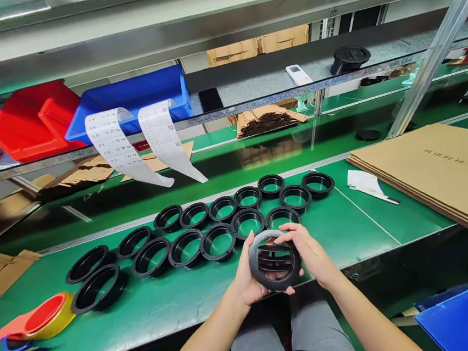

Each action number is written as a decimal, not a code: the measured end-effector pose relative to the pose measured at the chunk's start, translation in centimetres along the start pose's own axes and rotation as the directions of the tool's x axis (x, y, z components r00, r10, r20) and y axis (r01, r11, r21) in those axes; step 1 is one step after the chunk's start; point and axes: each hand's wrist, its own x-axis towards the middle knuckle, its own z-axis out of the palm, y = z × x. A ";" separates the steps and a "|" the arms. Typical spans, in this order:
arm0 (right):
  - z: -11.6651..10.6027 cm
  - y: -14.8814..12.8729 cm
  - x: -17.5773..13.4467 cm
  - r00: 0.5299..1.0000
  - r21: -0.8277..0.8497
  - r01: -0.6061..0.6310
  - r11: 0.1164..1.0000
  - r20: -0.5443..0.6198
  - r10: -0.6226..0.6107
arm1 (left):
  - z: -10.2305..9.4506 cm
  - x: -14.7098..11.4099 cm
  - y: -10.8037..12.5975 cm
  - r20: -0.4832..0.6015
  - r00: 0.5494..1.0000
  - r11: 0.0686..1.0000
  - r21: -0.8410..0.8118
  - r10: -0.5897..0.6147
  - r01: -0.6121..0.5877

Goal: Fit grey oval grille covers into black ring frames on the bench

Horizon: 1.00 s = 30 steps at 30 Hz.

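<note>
Between my two hands is a round black air vent (272,282), tilted toward me, with curved slats across its opening and a wide, smooth rim. My left hand (248,279) cups it from the left and below, thumb up along the edge. On the upper right of the rim lie the fingers of my right hand (308,253), closed on that side of the vent. Just beyond my hands, several black flanged rings (219,242) stand in two rough rows on the green bench (154,317); green shows through their open middles.
At the left front lies a yellow tape roll (64,313). Flat cardboard (434,156) is stacked at right, near a white paper and pen (375,194). Above, a shelf carries a red bin (36,118), a blue bin (134,97) with hanging label strips (171,136), and a black round part (350,60).
</note>
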 end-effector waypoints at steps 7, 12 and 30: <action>-0.7 0.5 -0.2 0.998 0.045 0.015 0.999 -0.056 -0.012 | -0.6 0.3 0.4 0.001 0.999 0.997 -0.070 -0.034 0.034; -0.7 -0.1 -0.9 0.997 -0.083 0.080 0.993 -0.016 -0.082 | -1.0 0.8 0.5 -0.039 0.997 0.982 -0.182 -0.066 0.057; -0.3 -0.4 1.3 0.885 -0.546 0.386 0.744 0.448 -0.131 | -1.8 1.6 -0.7 -0.247 0.968 0.993 -0.097 0.034 -0.060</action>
